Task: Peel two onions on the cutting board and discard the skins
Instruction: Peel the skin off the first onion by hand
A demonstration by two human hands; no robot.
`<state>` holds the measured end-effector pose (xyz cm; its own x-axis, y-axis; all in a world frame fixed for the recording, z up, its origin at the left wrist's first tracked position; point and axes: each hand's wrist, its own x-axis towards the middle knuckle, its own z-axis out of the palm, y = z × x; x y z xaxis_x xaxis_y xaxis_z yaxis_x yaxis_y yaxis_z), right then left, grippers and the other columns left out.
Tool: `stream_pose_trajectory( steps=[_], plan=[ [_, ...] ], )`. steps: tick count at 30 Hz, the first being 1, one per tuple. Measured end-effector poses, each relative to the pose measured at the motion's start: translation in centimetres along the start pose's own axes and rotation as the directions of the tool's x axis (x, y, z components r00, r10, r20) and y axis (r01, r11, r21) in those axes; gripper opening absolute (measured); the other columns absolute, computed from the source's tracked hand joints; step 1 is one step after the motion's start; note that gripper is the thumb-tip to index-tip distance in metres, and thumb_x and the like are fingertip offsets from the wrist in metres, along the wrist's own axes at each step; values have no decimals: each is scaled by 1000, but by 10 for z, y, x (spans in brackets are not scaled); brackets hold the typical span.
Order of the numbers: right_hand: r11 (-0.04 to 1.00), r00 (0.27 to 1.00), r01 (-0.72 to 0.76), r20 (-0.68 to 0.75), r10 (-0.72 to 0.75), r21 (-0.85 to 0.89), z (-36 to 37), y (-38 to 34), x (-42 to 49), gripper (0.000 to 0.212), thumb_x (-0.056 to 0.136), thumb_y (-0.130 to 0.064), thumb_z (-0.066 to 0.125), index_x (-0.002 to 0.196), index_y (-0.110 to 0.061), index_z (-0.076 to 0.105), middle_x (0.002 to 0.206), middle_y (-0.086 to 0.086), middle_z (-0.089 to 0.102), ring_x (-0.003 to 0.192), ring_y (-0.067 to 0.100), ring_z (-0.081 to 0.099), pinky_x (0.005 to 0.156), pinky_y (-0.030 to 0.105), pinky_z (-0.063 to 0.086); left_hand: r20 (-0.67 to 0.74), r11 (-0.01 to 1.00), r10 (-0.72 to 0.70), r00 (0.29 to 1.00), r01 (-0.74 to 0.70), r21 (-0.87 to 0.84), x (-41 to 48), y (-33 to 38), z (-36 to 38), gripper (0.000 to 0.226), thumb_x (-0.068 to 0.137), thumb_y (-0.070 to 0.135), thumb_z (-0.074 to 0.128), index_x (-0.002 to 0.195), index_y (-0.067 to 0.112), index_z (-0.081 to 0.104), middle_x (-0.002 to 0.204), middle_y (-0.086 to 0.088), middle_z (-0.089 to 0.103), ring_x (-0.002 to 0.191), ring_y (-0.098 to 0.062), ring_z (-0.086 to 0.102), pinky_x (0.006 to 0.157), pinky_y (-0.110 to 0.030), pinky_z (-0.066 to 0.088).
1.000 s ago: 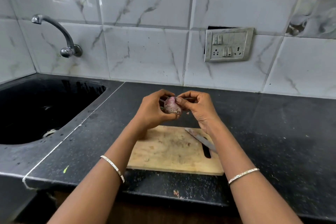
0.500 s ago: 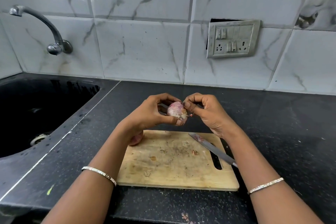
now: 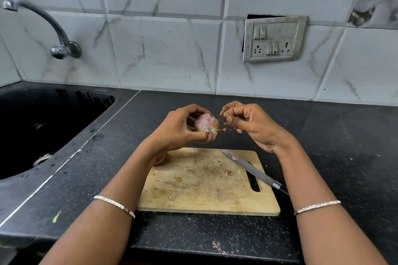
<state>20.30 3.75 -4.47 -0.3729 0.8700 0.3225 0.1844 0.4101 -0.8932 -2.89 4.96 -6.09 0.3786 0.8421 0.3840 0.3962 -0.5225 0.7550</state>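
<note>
The small round pink-and-white onion [image 3: 206, 123] is held above the pale wooden cutting board [image 3: 204, 189], gripped by the left hand [image 3: 178, 130]. The right hand [image 3: 255, 127] is curled, thumb to forefinger; I cannot tell whether it holds skin. Flakes may scatter onto the black counter [image 3: 333, 146].

No readable text, label, brand, number or sign shows on anything here.

Knife [image 3: 247, 168] on cutting board [image 3: 200, 198] right side, sink [image 3: 64, 103] to the left, onion [image 3: 204, 123] above its far edge
</note>
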Motion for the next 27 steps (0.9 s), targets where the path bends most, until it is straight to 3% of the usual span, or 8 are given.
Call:
stream_pose_trajectory(
  steps=[4,7,9,11,13,18,21,27],
  plan=[
    [997,994,-26,103,33,-67,-4,-5,-3,11,81,-25,77,78,-16,75,96,2,64,78,8,53,57,22,36,13,1000,19,1000,-20,14,-2,2,2,56,70,20,93,119,25,66,110,9,69,99,-8,67,86,-34,61],
    [989,976,-47,207,75,-138,-10,-8,-7,13,83,-25,81,84,-13,79,94,22,69,78,24,53,57,27,36,11,999,26,1000,-26,30,-3,3,2,57,67,21,95,116,26,65,111,9,68,99,-7,67,84,-35,61],
    [978,966,-94,222,135,-187,-12,-10,-9,16,81,-23,84,88,-9,79,88,25,70,74,23,59,58,26,42,-10,998,35,999,-34,46,-4,3,1,59,66,21,96,115,28,65,110,10,67,100,-7,67,82,-36,62],
    [960,966,-144,177,189,-240,-8,-10,-7,18,80,-22,86,84,-8,76,75,15,69,67,17,60,58,23,47,-38,997,54,998,-52,58,-6,4,2,60,64,22,97,114,29,65,109,11,67,97,-8,67,80,-35,62],
    [944,988,-108,69,136,-311,-3,-8,-3,17,83,-23,84,76,-12,73,65,7,63,61,11,52,57,23,43,-60,993,91,994,-86,83,-6,5,3,61,62,24,97,114,27,65,107,11,67,94,-7,68,78,-32,61],
    [954,984,59,-145,-105,-293,1,-5,2,9,84,-13,80,80,-11,72,77,19,68,65,15,58,64,30,48,-86,929,195,977,-156,337,-5,4,-3,63,59,53,86,113,31,62,105,15,66,93,-3,66,78,-33,59],
    [949,975,106,-156,-157,-296,10,-5,4,10,83,-20,83,88,-16,76,78,10,72,67,18,61,64,37,52,-104,912,206,973,-152,381,-6,5,-6,65,58,62,81,113,33,64,103,18,69,89,0,67,77,-33,59],
    [923,967,104,-178,-180,-370,25,-2,7,15,77,-21,88,87,-19,77,74,-6,73,55,11,55,55,27,48,-114,906,203,973,-143,399,-9,4,-10,63,60,57,89,114,33,68,102,19,72,85,4,68,77,-30,58]
  ],
)
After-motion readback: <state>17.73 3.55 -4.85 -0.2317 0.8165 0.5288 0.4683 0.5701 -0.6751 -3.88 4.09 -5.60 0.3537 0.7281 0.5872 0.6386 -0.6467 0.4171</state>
